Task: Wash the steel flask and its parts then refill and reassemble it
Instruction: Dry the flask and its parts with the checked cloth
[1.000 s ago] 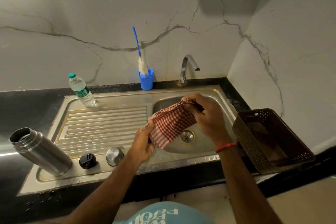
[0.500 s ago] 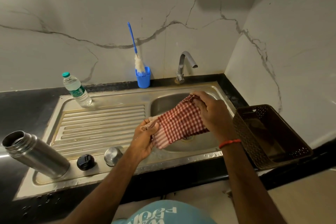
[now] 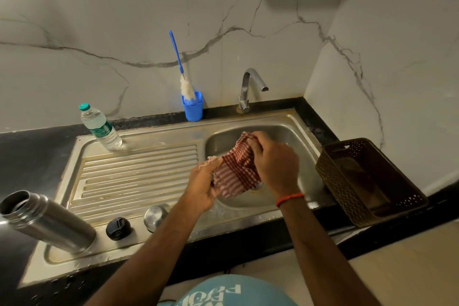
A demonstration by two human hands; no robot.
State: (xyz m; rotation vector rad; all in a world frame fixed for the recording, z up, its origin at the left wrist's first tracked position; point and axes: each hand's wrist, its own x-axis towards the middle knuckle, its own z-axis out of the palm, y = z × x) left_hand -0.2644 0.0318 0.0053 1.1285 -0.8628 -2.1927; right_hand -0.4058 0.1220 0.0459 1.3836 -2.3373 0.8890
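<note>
Left hand (image 3: pixel 203 186) and right hand (image 3: pixel 275 169) grip a checked cloth (image 3: pixel 236 174) above the steel sink (image 3: pixel 139 176), marbled walls (image 3: pixel 124 20) behind

Drainboard (image 3: pixel 139 171) bears flask (image 3: pixel 49 221), black cap (image 3: pixel 118 228), steel cap (image 3: pixel 155 217), bottle (image 3: pixel 101 128).

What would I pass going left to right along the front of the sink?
steel flask → black cap → steel lid → left hand → checked cloth → right hand → brown basket
</note>
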